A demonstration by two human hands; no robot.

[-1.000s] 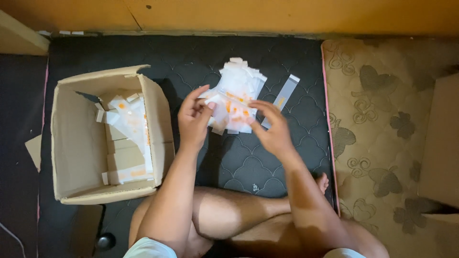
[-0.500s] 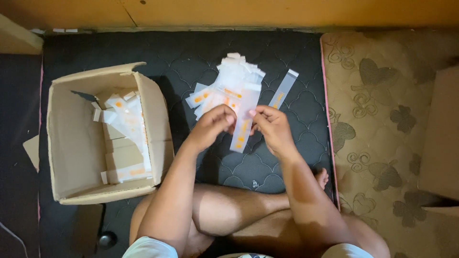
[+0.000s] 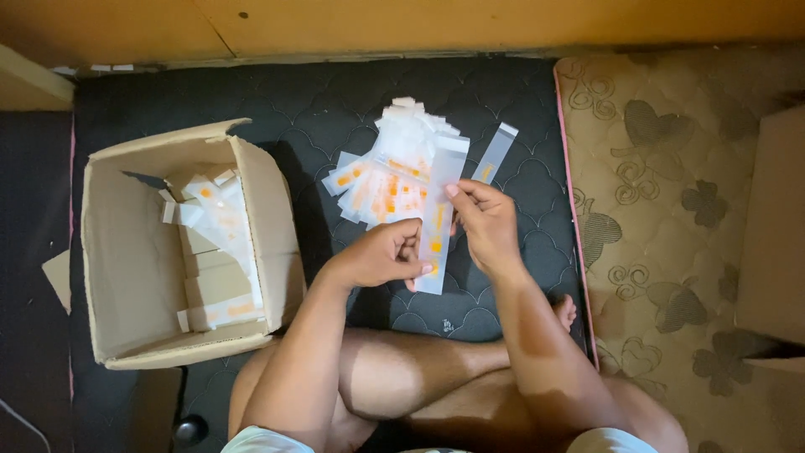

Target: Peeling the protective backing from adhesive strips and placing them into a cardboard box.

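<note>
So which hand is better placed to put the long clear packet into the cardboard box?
Probably the left hand: it grips the packet's lower part and is nearer the cardboard box. The right hand pinches farther away.

Both forearms extended forward over crossed legs. Left hand curled, fingertips pinched in a closed grip. Right hand raised slightly, fingers pinched likewise, close beside left.
</note>
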